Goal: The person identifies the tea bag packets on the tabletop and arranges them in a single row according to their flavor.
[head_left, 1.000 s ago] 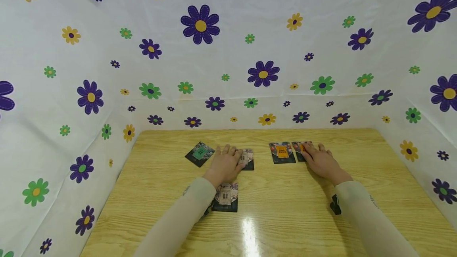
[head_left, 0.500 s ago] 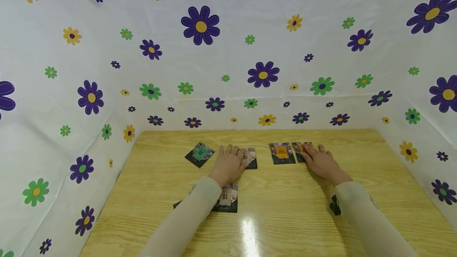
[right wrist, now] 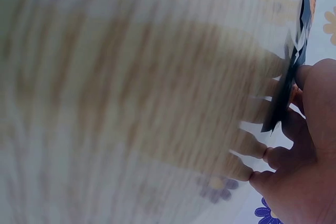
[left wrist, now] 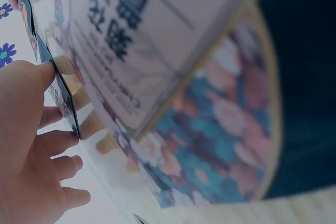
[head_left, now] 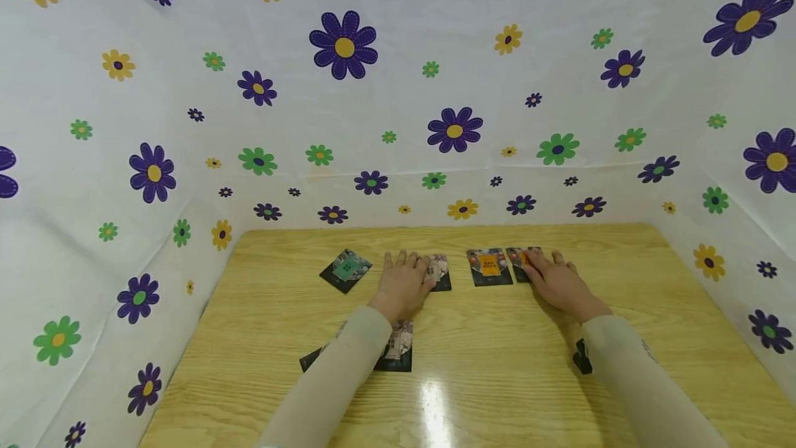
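Note:
In the head view my left hand [head_left: 403,285] rests on a flat square packet [head_left: 441,274] with a pale label. Up close in the left wrist view, its thumb and index finger touch that packet [left wrist: 64,100], the other fingers spread. My right hand [head_left: 560,283] lies over the right end of an orange-labelled packet [head_left: 517,265], partly hidden beneath the fingers. From the right wrist, the packet [right wrist: 281,95] shows edge-on, with thumb and fingers against it. Just left of it lies another orange-labelled packet [head_left: 490,268].
A green-labelled packet [head_left: 345,271] lies turned at the back left. Nearer, a pale-labelled packet [head_left: 401,355] and a dark-cornered one [head_left: 311,359] are partly covered by the left sleeve. Something dark [head_left: 582,358] shows beside the right sleeve. A flowered cloth [head_left: 348,123] walls the table [head_left: 497,379].
My left hand has slid a little right and away from me with the pale-labelled packet, closer to the orange ones. The packet under my left sleeve shows more. My right hand stays put.

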Tool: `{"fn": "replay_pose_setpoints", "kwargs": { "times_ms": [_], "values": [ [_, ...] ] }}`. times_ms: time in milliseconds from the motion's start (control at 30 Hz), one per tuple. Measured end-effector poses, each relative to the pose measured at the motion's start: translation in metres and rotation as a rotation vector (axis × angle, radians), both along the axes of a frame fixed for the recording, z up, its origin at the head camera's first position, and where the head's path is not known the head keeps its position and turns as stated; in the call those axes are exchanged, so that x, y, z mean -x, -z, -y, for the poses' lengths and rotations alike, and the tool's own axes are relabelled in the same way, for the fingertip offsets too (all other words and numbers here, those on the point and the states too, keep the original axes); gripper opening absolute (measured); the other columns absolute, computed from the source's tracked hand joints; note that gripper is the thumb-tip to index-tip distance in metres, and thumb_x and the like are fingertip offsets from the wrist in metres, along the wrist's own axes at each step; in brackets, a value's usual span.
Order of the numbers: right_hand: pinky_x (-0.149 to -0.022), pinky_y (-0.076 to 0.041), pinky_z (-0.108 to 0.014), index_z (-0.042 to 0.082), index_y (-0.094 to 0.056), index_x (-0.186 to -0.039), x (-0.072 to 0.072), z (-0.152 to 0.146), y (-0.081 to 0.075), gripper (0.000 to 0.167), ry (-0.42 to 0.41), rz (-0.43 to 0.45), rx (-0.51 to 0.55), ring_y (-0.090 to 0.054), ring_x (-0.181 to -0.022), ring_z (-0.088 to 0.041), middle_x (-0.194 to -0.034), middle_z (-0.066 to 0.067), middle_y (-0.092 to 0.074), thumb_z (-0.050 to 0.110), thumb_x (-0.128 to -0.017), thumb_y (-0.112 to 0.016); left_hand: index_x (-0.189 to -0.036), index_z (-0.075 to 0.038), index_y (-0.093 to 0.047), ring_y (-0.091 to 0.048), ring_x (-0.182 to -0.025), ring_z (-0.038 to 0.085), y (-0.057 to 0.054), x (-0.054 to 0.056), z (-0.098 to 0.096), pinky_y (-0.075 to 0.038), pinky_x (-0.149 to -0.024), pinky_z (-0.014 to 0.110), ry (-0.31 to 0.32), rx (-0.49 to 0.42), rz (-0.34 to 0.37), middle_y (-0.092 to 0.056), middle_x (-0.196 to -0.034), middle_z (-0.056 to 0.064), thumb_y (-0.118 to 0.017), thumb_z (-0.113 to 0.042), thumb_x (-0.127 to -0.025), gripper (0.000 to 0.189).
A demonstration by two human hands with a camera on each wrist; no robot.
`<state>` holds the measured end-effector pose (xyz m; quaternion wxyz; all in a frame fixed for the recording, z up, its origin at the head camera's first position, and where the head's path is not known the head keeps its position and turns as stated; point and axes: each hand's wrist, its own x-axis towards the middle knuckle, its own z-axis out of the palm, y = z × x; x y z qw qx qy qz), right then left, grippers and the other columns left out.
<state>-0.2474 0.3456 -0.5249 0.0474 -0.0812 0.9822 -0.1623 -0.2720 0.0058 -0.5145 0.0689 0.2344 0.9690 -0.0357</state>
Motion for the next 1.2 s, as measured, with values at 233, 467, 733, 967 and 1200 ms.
{"fn": "replay_pose_setpoints", "kwargs": {
  "times_ms": [233,467,733,967,1200],
  "values": [
    [-0.115,-0.024,-0.083,-0.001,-0.036,-0.162,0.000,0.001,-0.002,0.059,-0.002,0.004,0.001,-0.021,-0.148,-0.070,-0.163,-0.035,-0.035,0.036,-0.117,-0.033,-0.169,-0.023,-0.028,-0.028,-0.162,0.034,-0.001,0.001,-0.005,-0.020,-0.131,0.063,-0.012,-0.015,0.008,-0.033,-0.173,0.008,-0.032,-0.056,-0.113,0.065],
    [-0.114,-0.025,-0.084,-0.002,-0.037,-0.162,0.000,0.001,-0.004,0.058,-0.005,-0.007,0.009,-0.022,-0.147,-0.070,-0.162,-0.035,-0.035,0.035,-0.117,-0.035,-0.168,-0.025,-0.030,-0.028,-0.162,0.032,-0.003,0.002,-0.013,-0.022,-0.131,0.062,-0.013,-0.011,0.010,-0.034,-0.173,0.006,-0.034,-0.056,-0.113,0.064],
    [-0.115,-0.024,-0.083,-0.001,-0.036,-0.162,0.001,0.000,0.000,0.059,0.002,-0.002,0.008,-0.020,-0.148,-0.070,-0.162,-0.035,-0.035,0.036,-0.116,-0.034,-0.168,-0.025,-0.031,-0.028,-0.162,0.033,-0.008,0.003,-0.024,-0.022,-0.131,0.062,-0.013,-0.004,0.015,-0.035,-0.172,0.006,-0.035,-0.055,-0.113,0.064],
    [-0.116,-0.023,-0.083,-0.001,-0.034,-0.163,0.001,-0.001,0.000,0.060,0.005,0.005,0.007,-0.019,-0.149,-0.069,-0.163,-0.034,-0.034,0.036,-0.116,-0.034,-0.168,-0.024,-0.032,-0.029,-0.161,0.033,-0.006,0.006,-0.031,-0.023,-0.131,0.062,-0.021,0.012,0.006,-0.035,-0.172,0.007,-0.034,-0.056,-0.113,0.064],
    [-0.116,-0.023,-0.083,-0.001,-0.034,-0.163,0.000,0.000,-0.001,0.059,0.001,-0.004,0.010,-0.019,-0.149,-0.069,-0.163,-0.034,-0.034,0.034,-0.117,-0.035,-0.168,-0.024,-0.031,-0.028,-0.162,0.032,-0.003,0.007,-0.035,-0.023,-0.131,0.062,-0.021,0.017,0.005,-0.036,-0.172,0.005,-0.034,-0.056,-0.112,0.064]
  ]
}}
